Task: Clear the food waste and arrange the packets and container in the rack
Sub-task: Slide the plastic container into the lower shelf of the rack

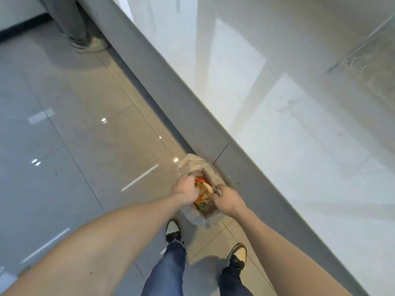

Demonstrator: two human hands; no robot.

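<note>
A translucent plastic bag (193,163) stands on the floor against the grey base of the counter, low in the middle of the head view. Inside it lie food scraps and packaging (204,192) in orange, tan and green. My left hand (186,190) grips the bag's left rim with its fingers curled inward. My right hand (227,199) is closed on the bag's right rim. Both hands hold the mouth apart. The bottom of the bag is hidden by its contents.
A glossy white countertop (299,114) runs diagonally across the right half, above its grey front panel (192,107). Grey floor tiles (74,135) fill the left. Another person's leg and shoe (89,42) stand at the upper left. My own shoes (173,230) are just below the bag.
</note>
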